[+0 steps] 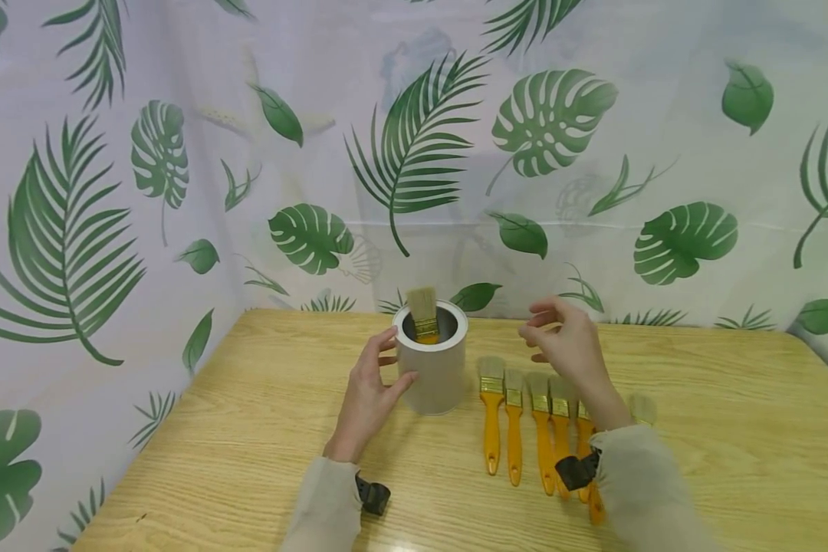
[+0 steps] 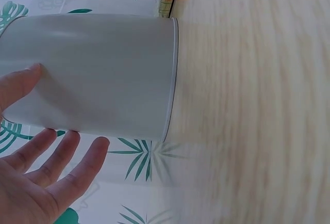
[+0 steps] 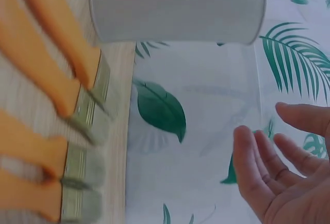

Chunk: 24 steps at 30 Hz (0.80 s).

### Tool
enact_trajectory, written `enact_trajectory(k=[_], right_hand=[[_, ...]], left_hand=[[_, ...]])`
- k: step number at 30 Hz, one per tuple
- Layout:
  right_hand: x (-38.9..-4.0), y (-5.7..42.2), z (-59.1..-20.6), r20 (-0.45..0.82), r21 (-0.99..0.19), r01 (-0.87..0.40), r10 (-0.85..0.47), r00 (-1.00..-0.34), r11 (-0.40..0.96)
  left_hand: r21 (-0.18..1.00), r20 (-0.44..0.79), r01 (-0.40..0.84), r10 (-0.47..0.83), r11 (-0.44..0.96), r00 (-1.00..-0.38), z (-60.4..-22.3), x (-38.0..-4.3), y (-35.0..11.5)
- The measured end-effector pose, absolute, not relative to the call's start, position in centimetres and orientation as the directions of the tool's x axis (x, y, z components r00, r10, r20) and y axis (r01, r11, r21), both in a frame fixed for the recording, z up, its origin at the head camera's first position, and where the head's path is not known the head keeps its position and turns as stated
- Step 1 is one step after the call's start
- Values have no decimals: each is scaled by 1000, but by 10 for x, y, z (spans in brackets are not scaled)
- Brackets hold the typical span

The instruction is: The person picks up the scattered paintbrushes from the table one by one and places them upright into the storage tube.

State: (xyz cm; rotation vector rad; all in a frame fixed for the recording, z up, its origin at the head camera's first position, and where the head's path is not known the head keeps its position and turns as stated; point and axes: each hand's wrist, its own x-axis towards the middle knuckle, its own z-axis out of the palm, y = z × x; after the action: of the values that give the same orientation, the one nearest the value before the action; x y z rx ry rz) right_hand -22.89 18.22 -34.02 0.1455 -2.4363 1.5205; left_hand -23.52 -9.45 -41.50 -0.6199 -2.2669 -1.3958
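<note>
A grey metal can (image 1: 436, 383) stands upright with its top open and a white rim. Inside it a paintbrush (image 1: 422, 305) leans with its bristles up, its handle mostly hidden by the can wall. My left hand (image 1: 370, 389) holds the can from the left, thumb on the near side and fingers round the far side; the left wrist view shows the thumb on the grey wall (image 2: 103, 74). To the right of the can, my right hand (image 1: 566, 337) hovers with loosely bent fingers and nothing in them, above the bristle ends of several orange-handled paintbrushes (image 1: 514, 429).
The brushes lie side by side on the wooden table (image 1: 248, 445), bristles towards the back; my right forearm covers part of the row. Behind the table's back edge hangs a white cloth (image 1: 448, 192) printed with green leaves.
</note>
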Motion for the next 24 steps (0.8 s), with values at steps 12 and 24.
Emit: enact_trajectory(k=[12,24], right_hand=[[-211,220,-345,197,-829,-126,73,-978,545],[-190,260,-354,157,-774,-68,88,-984,629]], left_hand=[[726,561,571,150,382,-814,-417,-236,-95],[719,570,577,148,387,-809,-417,-237,-94]])
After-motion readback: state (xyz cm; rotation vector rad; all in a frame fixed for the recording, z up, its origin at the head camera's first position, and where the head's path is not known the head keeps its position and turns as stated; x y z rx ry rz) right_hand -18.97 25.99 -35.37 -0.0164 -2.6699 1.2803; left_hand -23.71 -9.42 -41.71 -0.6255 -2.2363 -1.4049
